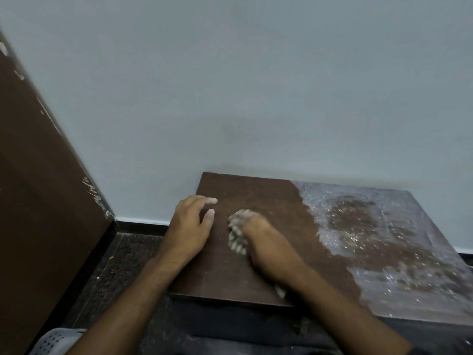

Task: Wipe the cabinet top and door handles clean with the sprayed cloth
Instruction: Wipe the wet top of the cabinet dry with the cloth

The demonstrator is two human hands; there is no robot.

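- Perforated white basket (pixel 57 340) at bottom-left edge, closest to camera, on dark speckled floor (pixel 122 254).
- Right hand (pixel 266 242) bunched round the cloth (pixel 236 233), pressing it onto the cabinet top (pixel 245 193), left-middle area.
- Left hand (pixel 190 226) resting on the top just beside it, fingers loosely bent, holding nothing. Probably bracing.
- Cloth: soft, light, limp, likely damp. Best gripped as a wad in the palm; it should slide easily.
- Surface: left half dark brown and matte; right half carries a glistening whitish film (pixel 384 226) — looks unwiped.
- Door handles not in view.
- Behind: pale wall (pixel 256 85), black skirting; brown panel (pixel 38 175) far left.
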